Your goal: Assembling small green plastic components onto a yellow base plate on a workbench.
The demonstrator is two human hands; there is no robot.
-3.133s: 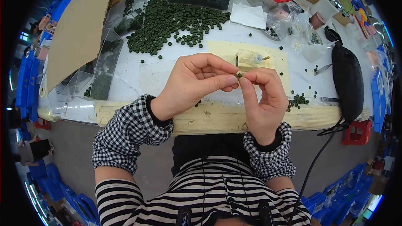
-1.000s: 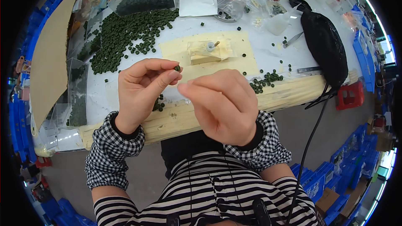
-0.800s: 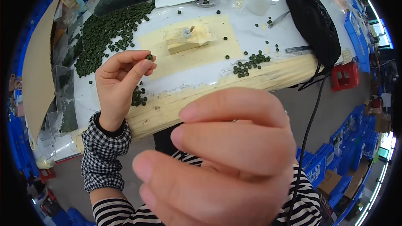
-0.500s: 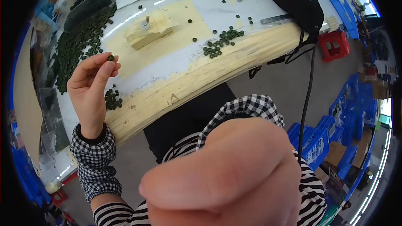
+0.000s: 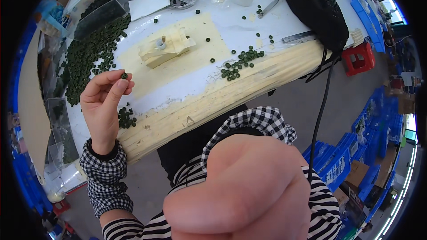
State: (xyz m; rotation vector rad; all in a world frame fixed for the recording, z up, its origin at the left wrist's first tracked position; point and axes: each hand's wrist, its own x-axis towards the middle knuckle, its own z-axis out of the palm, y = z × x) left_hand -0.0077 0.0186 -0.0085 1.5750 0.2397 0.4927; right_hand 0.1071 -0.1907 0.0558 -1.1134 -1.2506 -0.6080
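Between the thumb and forefinger of my left hand [image 5: 100, 115] is a small dark green round piece [image 5: 124, 75]. This hand is raised over the left part of the table. Close below its wrist lies a small heap of similar green pieces [image 5: 126, 119]. My right hand [image 5: 249, 186] looms large and blurred at the lower middle, its fingers curled; whatever it may hold is hidden. Beyond the left hand, a cream-taped block [image 5: 167, 55] with a short grey peg [image 5: 160, 43] rests on the table. A big pile of green pieces [image 5: 95, 58] spreads at the far left.
More green pieces [image 5: 242, 62] are scattered near the table's front edge [image 5: 213, 102]. A metal ruler [image 5: 298, 36], tweezers [image 5: 270, 6] and a black mesh bag [image 5: 313, 9] lie at the right. Clear trays [image 5: 60, 124] stand left. A red stool [image 5: 358, 59] and blue crates [image 5: 333, 160] are beyond.
The table and my left hand with the green piece appear slightly lower and further right in the view. My right hand has shifted down a little. Both hands keep their closed shape.
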